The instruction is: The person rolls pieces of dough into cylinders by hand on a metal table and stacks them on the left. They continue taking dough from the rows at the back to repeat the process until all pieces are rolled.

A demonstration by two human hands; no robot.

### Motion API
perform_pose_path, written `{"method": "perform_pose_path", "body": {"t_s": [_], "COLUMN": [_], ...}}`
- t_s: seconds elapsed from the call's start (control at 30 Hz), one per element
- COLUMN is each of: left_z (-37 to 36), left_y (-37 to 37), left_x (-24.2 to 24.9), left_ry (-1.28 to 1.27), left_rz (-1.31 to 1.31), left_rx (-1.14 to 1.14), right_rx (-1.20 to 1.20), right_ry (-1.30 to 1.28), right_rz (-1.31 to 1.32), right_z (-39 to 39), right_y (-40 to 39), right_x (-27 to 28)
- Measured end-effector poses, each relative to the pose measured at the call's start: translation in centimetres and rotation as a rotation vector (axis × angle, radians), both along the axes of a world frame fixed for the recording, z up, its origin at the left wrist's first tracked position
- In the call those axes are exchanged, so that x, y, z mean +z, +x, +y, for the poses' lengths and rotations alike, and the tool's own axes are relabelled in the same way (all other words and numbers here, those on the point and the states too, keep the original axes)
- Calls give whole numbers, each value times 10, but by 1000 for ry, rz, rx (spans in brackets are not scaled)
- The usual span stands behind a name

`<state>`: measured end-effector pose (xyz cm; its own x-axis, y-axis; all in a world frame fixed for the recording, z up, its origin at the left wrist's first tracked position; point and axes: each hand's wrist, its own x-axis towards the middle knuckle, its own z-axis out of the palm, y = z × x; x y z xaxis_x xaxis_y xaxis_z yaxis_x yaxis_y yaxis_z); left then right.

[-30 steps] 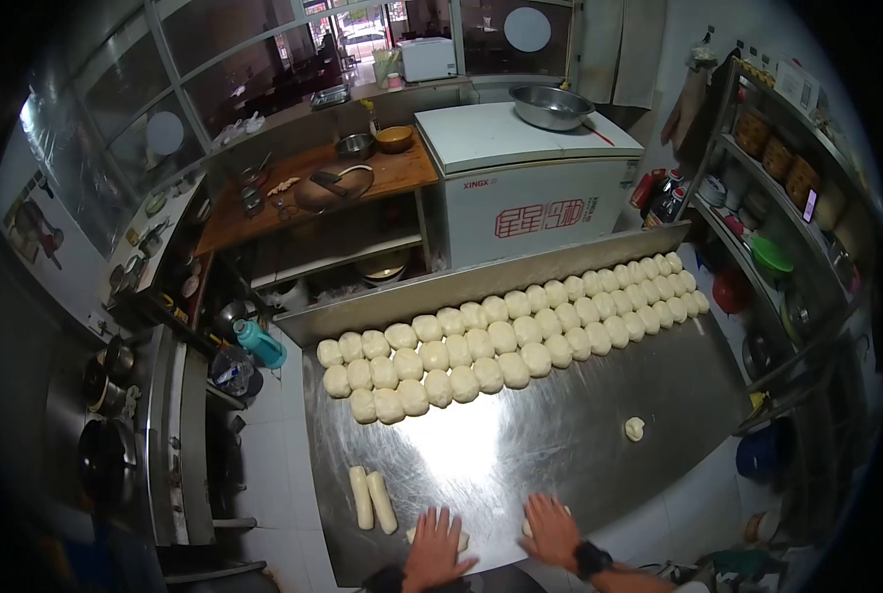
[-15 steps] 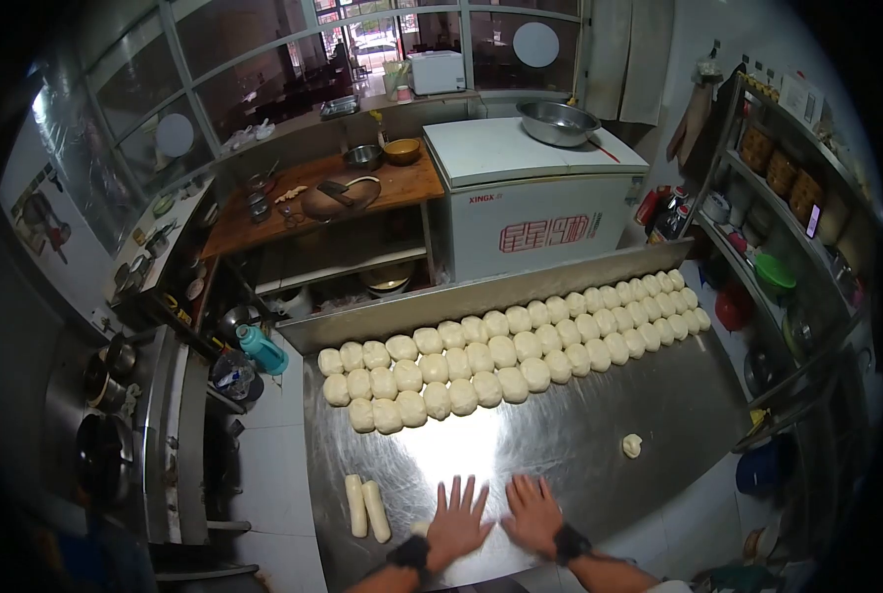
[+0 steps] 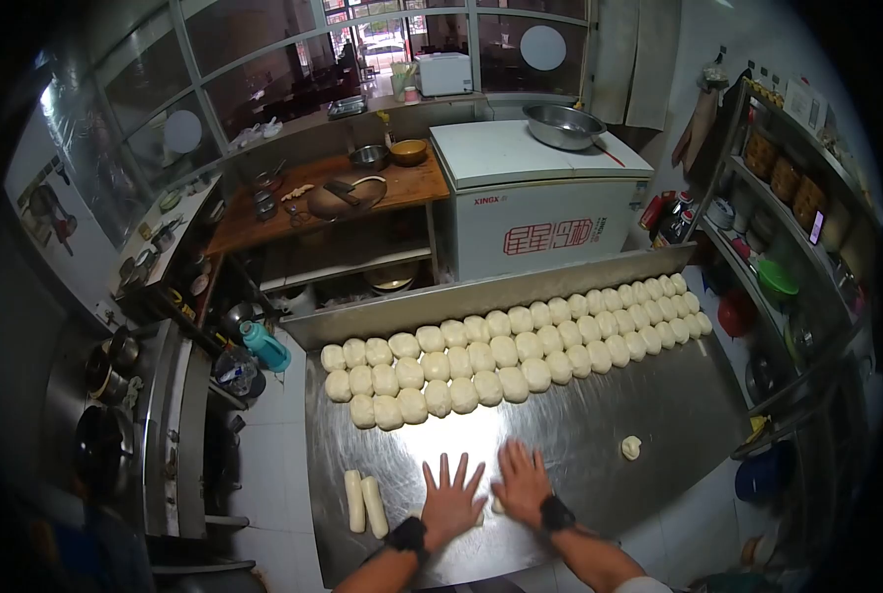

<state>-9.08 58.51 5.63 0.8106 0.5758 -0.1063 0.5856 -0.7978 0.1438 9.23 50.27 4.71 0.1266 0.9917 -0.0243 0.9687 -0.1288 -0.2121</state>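
Observation:
My left hand (image 3: pixel 451 502) is palm down low over the steel table (image 3: pixel 560 445), fingers spread wide. Just beside it, my right hand (image 3: pixel 523 484) also lies flat with its fingers stretched out. Small pale patches of dough (image 3: pixel 497 506) show at the inner edges of both hands; most of that piece is hidden under them. Left of my left hand, two smooth dough rolls (image 3: pixel 364 502) lie side by side. A small lump of dough (image 3: pixel 630 448) sits to the right. Beyond my hands, rounded dough balls (image 3: pixel 462 395) stand in three long rows.
A raised metal edge (image 3: pixel 501 287) runs along the table's far side. Behind it stand a white chest freezer (image 3: pixel 540 212) with a metal bowl (image 3: pixel 564 127) and a wooden counter (image 3: pixel 249 225). Shelving (image 3: pixel 758 188) flanks the right; a teal thermos (image 3: pixel 264 346) and stove are at left.
Both hands have moved forward, away from me, and stay flat with fingers spread. More dough shows between them. The rolls and the rows of balls have stayed in place.

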Motion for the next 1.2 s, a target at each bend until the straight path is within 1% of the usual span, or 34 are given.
{"method": "perform_pose_path", "body": {"t_s": [0.03, 0.1, 0.13, 0.17, 0.2, 0.23, 0.27, 0.33, 0.37, 0.4, 0.43, 0.47, 0.5, 0.53, 0.57, 0.6, 0.63, 0.67, 0.73, 0.77, 0.8, 0.83, 0.87, 0.9, 0.93, 0.97, 1.0, 1.03, 1.07, 1.1, 1.17, 1.2], "left_z": [11, -6, -24, -52, -86, -104, -93, -74, -55, -24, -3, 8, 13, 0, -23, -55, -82, -94, -112, -102, -72, -39, -15, -2, 0, -13, -30, -48, -70, -74, -101, -95], "left_y": [6, -10, -28, -55, -85, -104, -101, -96, -81, -54, -34, -22, -19, -29, -46, -69, -90, -102, -111, -104, -84, -62, -44, -34, -31, -39, -51, -64, -81, -87, -108, -107], "left_x": [-2, 8, 9, 9, 15, 23, 17, -1, -4, -2, 3, 10, 14, 6, 4, 0, -3, -1, 4, 0, -1, -3, -4, -7, -9, -8, -4, 1, 7, 7, 4, -5], "left_ry": [37, -32, -87, -144, -216, -287, -279, -206, -207, -132, -63, -44, -26, -35, -100, -133, -165, -164, -335, -342, -247, -142, -80, -26, 7, -2, -45, -88, -123, -135, -148, -99], "left_rz": [-41, 11, 60, 111, 70, 28, 22, 45, 45, 41, 42, 19, -3, -15, 15, 15, 18, 21, 2, 4, 5, -1, -3, 1, -34, -30, 16, 61, 31, 37, 57, 35], "left_rx": [40, 21, 3, -18, -19, -20, -23, -116, -116, -46, 25, 86, 147, 152, 146, 112, 73, 70, 71, 75, 86, 95, 136, 177, 172, 178, 107, 37, -3, 4, -94, -103], "right_rx": [-58, 85, 126, 163, 220, 277, 274, 209, 146, 82, -6, -113, -115, 3, 123, 181, 256, 280, 265, 242, 156, 114, 13, -65, -64, -62, -1, 63, 86, 138, 169, 158], "right_ry": [78, -72, -144, -219, -202, -184, -177, -312, -256, -194, -61, 7, -1, -39, -73, -74, -229, -104, -134, -165, -173, -151, -107, -14, -16, -20, -71, -120, -175, -166, -211, -165], "right_rz": [-2, -58, -26, 8, -4, -16, -23, -39, -57, -81, -70, 52, 60, 11, -44, -62, -130, -2, -14, -20, -21, -39, -67, 8, 17, 25, 25, 24, 18, 25, -54, 5], "right_z": [17, -1, -29, -72, -123, -148, -142, -112, -80, -38, -5, 17, 6, -8, -25, -64, -105, -149, -134, -124, -87, -51, -17, 6, 8, 6, -14, -45, -72, -104, -137, -132], "right_y": [4, -8, -17, -31, -42, -48, -42, -36, -30, -16, -2, 5, -2, -9, -13, -25, -40, -48, -41, -39, -31, -20, -9, 1, 2, 1, -8, -21, -34, -44, -47, -44], "right_x": [-9, 16, 22, 18, 10, 14, 5, 13, 14, 10, -1, 2, 3, 6, 10, 4, 10, -7, -4, 0, -3, 8, 6, 5, 2, 0, 3, 10, 15, 9, -11, -7]}}
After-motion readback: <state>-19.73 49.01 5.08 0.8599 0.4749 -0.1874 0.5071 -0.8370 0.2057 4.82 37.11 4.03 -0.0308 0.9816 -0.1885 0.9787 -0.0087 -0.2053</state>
